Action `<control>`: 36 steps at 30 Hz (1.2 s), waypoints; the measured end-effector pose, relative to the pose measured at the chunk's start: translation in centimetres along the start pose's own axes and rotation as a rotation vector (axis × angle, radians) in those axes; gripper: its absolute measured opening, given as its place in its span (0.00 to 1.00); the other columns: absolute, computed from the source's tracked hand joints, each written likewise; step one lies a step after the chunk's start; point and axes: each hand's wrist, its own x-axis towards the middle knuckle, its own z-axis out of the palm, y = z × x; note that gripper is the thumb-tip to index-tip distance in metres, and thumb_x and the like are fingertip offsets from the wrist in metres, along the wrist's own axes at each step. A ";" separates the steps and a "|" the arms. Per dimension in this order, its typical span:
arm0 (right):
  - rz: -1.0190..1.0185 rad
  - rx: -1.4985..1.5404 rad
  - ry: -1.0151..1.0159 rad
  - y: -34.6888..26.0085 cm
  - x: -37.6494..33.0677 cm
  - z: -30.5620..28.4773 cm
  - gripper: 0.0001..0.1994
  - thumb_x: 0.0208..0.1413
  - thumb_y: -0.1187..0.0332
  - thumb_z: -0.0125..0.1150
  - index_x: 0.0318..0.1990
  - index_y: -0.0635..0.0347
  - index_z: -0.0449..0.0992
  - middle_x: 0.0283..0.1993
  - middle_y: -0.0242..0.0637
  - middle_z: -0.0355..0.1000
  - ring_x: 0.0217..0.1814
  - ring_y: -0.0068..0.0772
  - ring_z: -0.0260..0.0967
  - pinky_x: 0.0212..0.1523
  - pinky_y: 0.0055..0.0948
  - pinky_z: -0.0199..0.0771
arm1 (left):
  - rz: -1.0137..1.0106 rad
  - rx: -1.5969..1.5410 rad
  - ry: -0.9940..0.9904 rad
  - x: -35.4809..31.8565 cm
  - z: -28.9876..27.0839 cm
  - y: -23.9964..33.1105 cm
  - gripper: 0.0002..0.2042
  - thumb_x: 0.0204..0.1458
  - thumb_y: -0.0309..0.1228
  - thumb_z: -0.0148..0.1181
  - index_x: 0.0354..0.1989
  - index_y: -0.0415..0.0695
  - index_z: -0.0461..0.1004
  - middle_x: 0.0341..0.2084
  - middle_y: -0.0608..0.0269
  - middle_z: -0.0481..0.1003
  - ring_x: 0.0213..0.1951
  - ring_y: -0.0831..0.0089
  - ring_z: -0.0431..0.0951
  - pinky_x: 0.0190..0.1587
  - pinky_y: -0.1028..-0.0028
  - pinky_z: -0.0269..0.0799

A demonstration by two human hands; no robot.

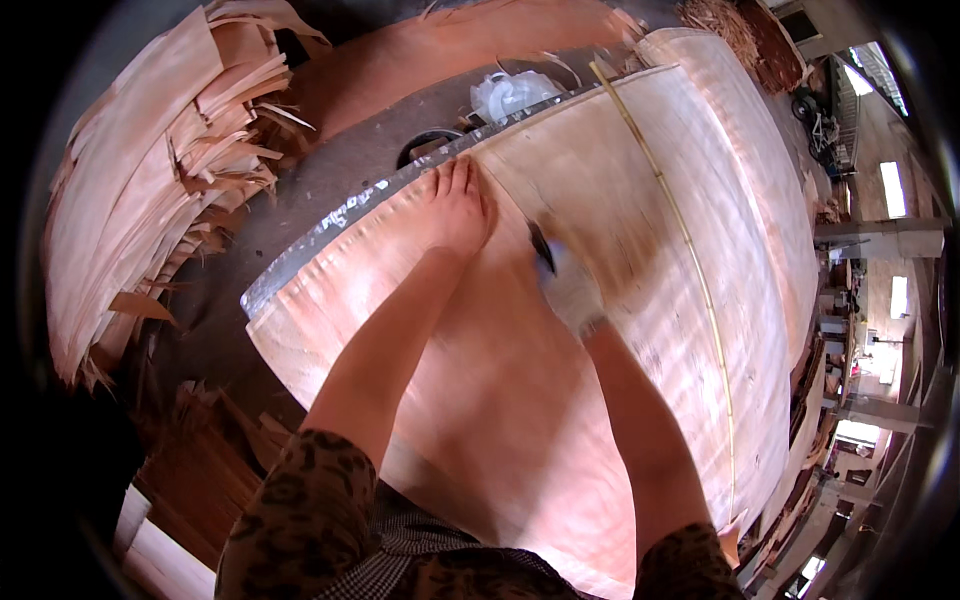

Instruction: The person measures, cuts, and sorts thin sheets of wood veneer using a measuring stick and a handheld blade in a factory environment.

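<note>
My left hand (462,210) lies flat, fingers stretched, on a thin reddish wood veneer sheet (480,400) close to its far edge. To its right, my right hand (574,288), in a whitish glove, is smeared by motion. From it a dark blade-like tool (543,248) sticks out over the seam between the reddish sheet and a paler veneer sheet (570,150). The tool's exact kind is blurred, and the glove hides its grip. A long thin yellow bamboo strip (690,240) lies across the paler sheet, right of my right hand.
Along the stack's far side runs a dark edge with white flecks (345,205). Beyond it are a clear plastic bag (512,95) and a dark round container (428,145). A tall pile of ragged veneer (150,190) stands at left. Wood shavings (730,35) lie far right.
</note>
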 end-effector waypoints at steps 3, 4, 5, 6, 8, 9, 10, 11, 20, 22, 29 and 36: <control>-0.037 -0.139 -0.052 -5.2 8.4 1.2 0.16 0.53 0.59 0.42 0.46 0.56 0.61 0.39 0.53 0.68 0.40 0.56 0.65 0.40 0.49 0.64 | -0.089 0.058 -0.006 0.0 0.6 -0.6 0.24 0.47 0.35 0.43 0.53 0.39 0.60 0.54 0.56 0.59 0.58 0.61 0.53 0.60 0.58 0.41; -0.029 -0.161 -0.084 -6.6 10.3 1.4 0.16 0.53 0.59 0.41 0.46 0.57 0.62 0.41 0.54 0.68 0.42 0.56 0.65 0.42 0.48 0.64 | -0.105 0.076 -0.025 0.0 0.5 -0.7 0.24 0.46 0.35 0.44 0.54 0.39 0.60 0.53 0.57 0.59 0.58 0.61 0.53 0.60 0.57 0.41; -0.016 -0.182 -0.112 -7.4 11.9 1.6 0.17 0.53 0.59 0.41 0.45 0.59 0.62 0.42 0.55 0.67 0.44 0.56 0.64 0.43 0.48 0.64 | -0.114 0.093 -0.044 0.0 0.5 -0.6 0.24 0.46 0.35 0.44 0.54 0.40 0.60 0.53 0.57 0.59 0.58 0.61 0.53 0.60 0.56 0.40; -0.001 -0.186 -0.128 -7.4 13.4 2.0 0.17 0.53 0.60 0.41 0.45 0.60 0.62 0.43 0.56 0.67 0.45 0.55 0.64 0.44 0.47 0.64 | -0.092 0.051 0.014 0.2 0.4 -0.1 0.24 0.46 0.34 0.43 0.54 0.42 0.61 0.53 0.58 0.60 0.58 0.61 0.53 0.60 0.54 0.38; 0.014 -0.159 -0.132 -7.3 14.1 2.7 0.16 0.52 0.62 0.42 0.45 0.62 0.62 0.44 0.55 0.67 0.47 0.54 0.64 0.47 0.46 0.63 | -0.111 0.041 0.013 0.5 -0.3 0.2 0.23 0.46 0.33 0.43 0.54 0.43 0.61 0.53 0.59 0.60 0.58 0.61 0.53 0.60 0.54 0.38; -0.005 -0.177 -0.151 -6.9 13.5 2.9 0.16 0.52 0.62 0.41 0.45 0.62 0.62 0.44 0.55 0.66 0.47 0.54 0.64 0.47 0.46 0.63 | -0.119 0.036 0.008 0.5 -0.3 0.4 0.23 0.46 0.33 0.43 0.54 0.44 0.61 0.53 0.59 0.60 0.58 0.61 0.53 0.60 0.55 0.38; -0.027 -0.196 -0.172 -6.5 12.7 3.1 0.16 0.53 0.62 0.41 0.45 0.62 0.62 0.44 0.55 0.66 0.47 0.54 0.64 0.46 0.46 0.63 | -0.106 0.057 0.021 0.3 0.0 0.0 0.23 0.46 0.33 0.42 0.54 0.45 0.61 0.52 0.60 0.60 0.59 0.61 0.53 0.60 0.55 0.38; -0.050 -0.213 -0.186 -6.0 11.9 3.0 0.16 0.53 0.62 0.40 0.46 0.62 0.62 0.44 0.55 0.66 0.47 0.54 0.64 0.46 0.46 0.63 | -0.102 0.065 0.023 0.3 0.1 -0.4 0.23 0.47 0.34 0.42 0.54 0.46 0.61 0.52 0.60 0.61 0.59 0.62 0.53 0.61 0.55 0.38; 0.663 0.751 -0.092 23.2 -20.1 1.8 0.13 0.56 0.59 0.42 0.41 0.56 0.66 0.32 0.34 0.71 0.28 0.25 0.66 0.26 0.23 0.67 | -0.006 0.348 -0.114 0.7 0.4 0.1 0.19 0.51 0.41 0.40 0.47 0.43 0.67 0.51 0.59 0.62 0.58 0.63 0.54 0.58 0.56 0.43; 0.433 0.544 0.103 31.2 -26.6 3.3 0.13 0.57 0.59 0.40 0.44 0.55 0.65 0.32 0.33 0.70 0.25 0.25 0.65 0.24 0.25 0.67 | 0.223 0.156 0.051 -2.5 2.0 5.1 0.20 0.53 0.39 0.37 0.49 0.40 0.65 0.53 0.55 0.61 0.58 0.61 0.54 0.59 0.57 0.43; 0.083 -0.147 0.037 25.4 -25.4 0.2 0.12 0.56 0.61 0.38 0.39 0.55 0.67 0.31 0.46 0.71 0.36 0.46 0.70 0.33 0.39 0.69 | 0.279 -0.567 -0.585 -25.1 2.8 28.0 0.19 0.56 0.31 0.33 0.53 0.37 0.60 0.56 0.51 0.57 0.59 0.62 0.54 0.61 0.70 0.47; 0.288 -0.015 -0.156 36.3 -40.5 -5.4 0.15 0.55 0.58 0.39 0.43 0.52 0.68 0.31 0.44 0.71 0.33 0.44 0.69 0.32 0.38 0.69 | 0.595 -0.117 -0.341 -25.7 1.5 29.5 0.23 0.45 0.18 0.43 0.53 0.41 0.61 0.56 0.63 0.58 0.57 0.65 0.58 0.57 0.71 0.57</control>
